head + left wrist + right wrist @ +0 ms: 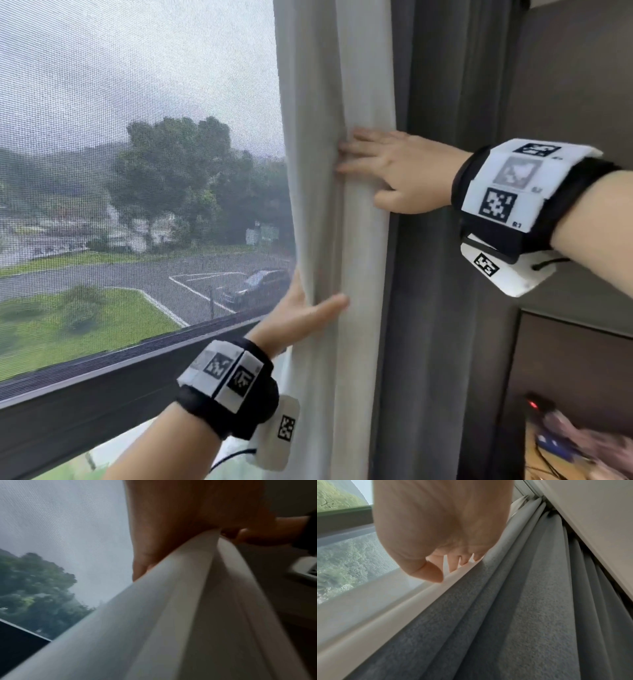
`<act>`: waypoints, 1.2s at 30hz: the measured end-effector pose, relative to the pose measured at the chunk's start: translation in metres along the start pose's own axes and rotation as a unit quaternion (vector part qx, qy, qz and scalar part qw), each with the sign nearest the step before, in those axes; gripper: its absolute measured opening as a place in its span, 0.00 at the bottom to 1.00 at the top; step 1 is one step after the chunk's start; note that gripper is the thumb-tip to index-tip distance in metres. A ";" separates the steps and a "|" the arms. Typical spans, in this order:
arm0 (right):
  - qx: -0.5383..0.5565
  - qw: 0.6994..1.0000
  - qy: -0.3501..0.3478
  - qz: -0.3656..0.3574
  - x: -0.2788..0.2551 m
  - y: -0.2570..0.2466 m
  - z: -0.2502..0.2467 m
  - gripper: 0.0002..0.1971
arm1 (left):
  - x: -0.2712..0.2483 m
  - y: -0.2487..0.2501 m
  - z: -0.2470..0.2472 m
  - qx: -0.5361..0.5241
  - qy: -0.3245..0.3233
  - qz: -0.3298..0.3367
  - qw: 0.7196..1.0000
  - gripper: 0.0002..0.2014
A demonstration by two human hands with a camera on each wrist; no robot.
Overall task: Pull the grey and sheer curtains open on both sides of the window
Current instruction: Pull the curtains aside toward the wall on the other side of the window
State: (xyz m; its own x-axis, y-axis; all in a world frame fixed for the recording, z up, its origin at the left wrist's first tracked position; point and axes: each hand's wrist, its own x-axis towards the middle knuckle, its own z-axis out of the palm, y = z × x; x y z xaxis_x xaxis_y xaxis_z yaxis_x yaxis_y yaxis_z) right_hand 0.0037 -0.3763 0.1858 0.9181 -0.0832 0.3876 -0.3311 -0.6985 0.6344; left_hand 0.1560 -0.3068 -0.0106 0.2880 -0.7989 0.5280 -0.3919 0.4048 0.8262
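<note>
The white sheer curtain (363,85) hangs bunched in folds at the window's right side, with the grey curtain (445,308) gathered just to its right. My right hand (370,168) lies flat on the front of the sheer folds, fingers spread and straight, thumb under them at the seam with the grey fabric. Lower down, my left hand (305,308) meets the sheer's window-side edge: the thumb is stretched across its front and the fingers run up behind it, mostly hidden. In the left wrist view the sheer curtain (171,615) drapes over the left hand (171,520). In the right wrist view the right hand (440,527) touches the sheer curtain (368,608) beside the grey curtain (522,615).
The mesh-screened window (137,102) fills the left, above a dark sill frame (102,394). A dark wall panel (565,85) stands right of the grey curtain. Below it sits a surface with cables and a device showing a red light (534,404).
</note>
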 end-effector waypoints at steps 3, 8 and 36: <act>0.003 1.000 0.021 -0.004 -0.005 -0.005 -0.012 0.39 | 0.000 0.003 0.028 0.072 0.016 0.005 0.997 0.58; -0.035 0.999 0.023 0.000 -0.017 -0.002 -0.025 0.47 | 0.004 0.001 0.064 0.077 0.085 0.084 0.990 0.43; -0.224 0.974 -0.019 -0.028 0.025 -0.001 0.008 0.21 | 0.006 -0.012 0.010 0.063 -0.040 0.084 0.994 0.33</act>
State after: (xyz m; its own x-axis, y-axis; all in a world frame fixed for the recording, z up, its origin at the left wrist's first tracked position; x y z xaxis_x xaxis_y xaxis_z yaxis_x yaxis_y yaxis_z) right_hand 0.0286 -0.3837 0.1897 0.9423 -0.0861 0.3236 -0.3336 -0.3226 0.8858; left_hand 0.1536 -0.3210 -0.0188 0.1408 -0.7589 0.6358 -0.5360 0.4815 0.6935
